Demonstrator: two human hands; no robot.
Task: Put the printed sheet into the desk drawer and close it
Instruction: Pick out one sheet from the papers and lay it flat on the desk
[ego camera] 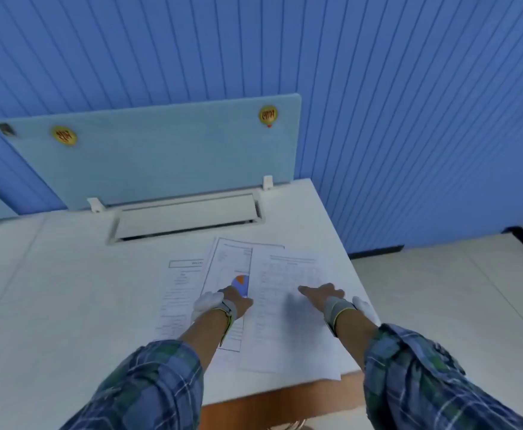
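Observation:
Three printed sheets lie overlapped on the white desk [68,290]. The right sheet [288,305] carries a table and lies on top, the middle sheet [232,268] shows a blue and orange pie chart, and the left sheet [179,283] is partly covered. My left hand [238,301] rests flat on the middle sheet beside the chart. Laid on the right sheet, my right hand [322,294] has its fingers stretched forward. Neither hand holds anything. Both wrists wear grey bands. No drawer is visible.
A light blue divider panel [161,153] stands at the desk's back edge, with a white cable tray flap [189,217] in front of it. The desk's right edge and wooden front edge [285,401] are near the sheets. White floor [455,305] lies to the right.

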